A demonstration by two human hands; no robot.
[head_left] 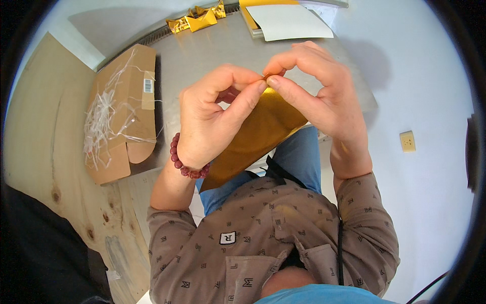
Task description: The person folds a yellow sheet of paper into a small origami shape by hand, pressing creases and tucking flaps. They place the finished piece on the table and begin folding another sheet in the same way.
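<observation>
A sheet of shiny gold foil paper point(258, 133) hangs from my fingertips, slanting down over my lap. My left hand point(215, 109), with a beaded bracelet on its wrist, pinches the sheet's upper corner between thumb and forefinger. Right beside it, my right hand point(319, 88) pinches the same corner, so the two thumb tips almost meet. The corner looks bent or rolled between the fingers; its exact shape is hidden there. Both hands are raised above the near part of the grey metal table point(202, 55).
On the table's left lies a brown cardboard box point(132, 101) with a tangle of clear plastic strips point(104, 114) on it. Folded gold foil pieces point(200, 19) rest at the back edge. White sheets point(291, 23) lie on a yellow one at the back. A wooden panel point(50, 106) stands left.
</observation>
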